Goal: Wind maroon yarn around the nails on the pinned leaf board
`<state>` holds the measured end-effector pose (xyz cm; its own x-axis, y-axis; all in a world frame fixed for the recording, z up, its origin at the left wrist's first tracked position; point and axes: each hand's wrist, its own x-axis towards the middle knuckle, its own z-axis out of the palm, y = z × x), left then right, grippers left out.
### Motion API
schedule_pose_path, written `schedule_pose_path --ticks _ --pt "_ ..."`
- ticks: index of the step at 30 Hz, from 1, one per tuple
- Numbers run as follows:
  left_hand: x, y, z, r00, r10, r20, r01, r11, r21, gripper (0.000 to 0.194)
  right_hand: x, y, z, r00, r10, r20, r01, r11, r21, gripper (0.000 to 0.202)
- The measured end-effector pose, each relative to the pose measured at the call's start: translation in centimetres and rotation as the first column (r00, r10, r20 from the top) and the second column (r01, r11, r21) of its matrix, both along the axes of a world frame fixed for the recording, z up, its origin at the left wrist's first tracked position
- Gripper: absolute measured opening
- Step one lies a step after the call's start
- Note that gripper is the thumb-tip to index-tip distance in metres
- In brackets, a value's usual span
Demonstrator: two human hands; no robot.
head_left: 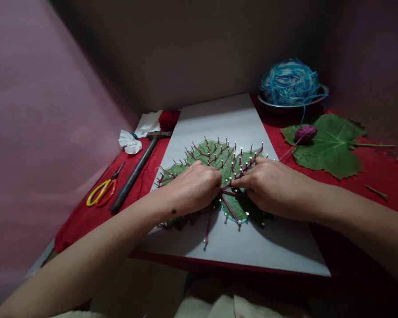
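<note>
A green leaf (199, 153) lies on a white board (225, 121), with many small nails standing around its edge and along its veins. Purple yarn (231, 207) is strung between the nails. My left hand (200, 185) is closed over the leaf's middle, and its fingertips are hidden. Just to its right, my right hand (272, 187) has curled fingers, the index fingertip at the yarn among the central nails. A strand from the small purple yarn ball (305, 134) runs to my right hand. Light blue yarn (230, 216) edges the leaf's lower lobe.
On the red cloth (338, 190) at right lie a second leaf (331, 145) under the yarn ball and a cut stem (376, 192). Behind sits a metal bowl (296, 105) with blue yarn (290, 81). Scissors (102, 190), a hammer (135, 172) and crumpled tissue (130, 142) lie left.
</note>
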<state>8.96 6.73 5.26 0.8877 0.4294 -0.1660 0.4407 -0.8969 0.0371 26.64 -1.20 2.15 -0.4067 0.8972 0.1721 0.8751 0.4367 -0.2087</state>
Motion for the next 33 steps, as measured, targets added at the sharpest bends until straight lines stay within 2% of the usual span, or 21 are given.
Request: schedule_pose_path --ticks 2,4,6,8,12,17,23,27,33 --pt "-0.9 0.3 0.9 0.998 0.021 0.060 -0.013 0.992 -0.128 0.011 0.3 0.0 -0.2 1.000 0.008 -0.027 -0.007 1.000 0.016 0.037" --pt "-2.1 0.6 1.8 0.966 0.167 0.199 -0.120 0.966 -0.228 0.015 0.8 0.1 -0.4 0.998 0.005 -0.059 -0.004 0.999 0.032 0.036" --pt "-3.2 0.7 2.4 0.926 0.257 0.278 -0.176 0.942 -0.285 0.016 1.2 0.1 -0.4 0.996 0.015 -0.091 -0.012 0.999 0.030 0.034" --pt "-4.1 0.5 2.4 0.917 0.288 0.278 -0.203 0.933 -0.298 0.014 1.6 0.0 -0.2 0.992 0.050 -0.115 -0.050 0.999 0.005 0.032" --pt "-4.9 -0.4 1.6 0.931 0.230 0.282 -0.155 0.952 -0.266 0.010 2.0 -0.1 0.5 0.977 0.130 -0.167 -0.137 0.990 -0.029 0.031" --pt "-4.8 -1.6 0.9 0.928 0.087 0.361 -0.017 0.981 -0.193 0.012 1.5 -0.4 0.7 0.953 0.224 -0.202 -0.222 0.974 0.037 0.028" --pt "-3.4 -2.6 -0.9 0.945 -0.003 0.327 0.023 0.998 -0.058 0.024 0.4 -1.2 0.8 0.966 0.223 -0.130 -0.204 0.968 0.143 0.024" --pt "-2.6 -3.2 -1.5 0.955 -0.008 0.295 0.018 0.999 -0.031 0.020 -0.2 -1.4 0.7 0.955 0.223 -0.196 -0.193 0.968 0.162 0.019" --pt "-2.4 -2.3 -1.4 0.919 0.079 0.387 -0.049 0.995 -0.086 0.017 -0.8 -0.6 0.3 0.948 0.187 -0.259 -0.137 0.970 0.199 0.020"
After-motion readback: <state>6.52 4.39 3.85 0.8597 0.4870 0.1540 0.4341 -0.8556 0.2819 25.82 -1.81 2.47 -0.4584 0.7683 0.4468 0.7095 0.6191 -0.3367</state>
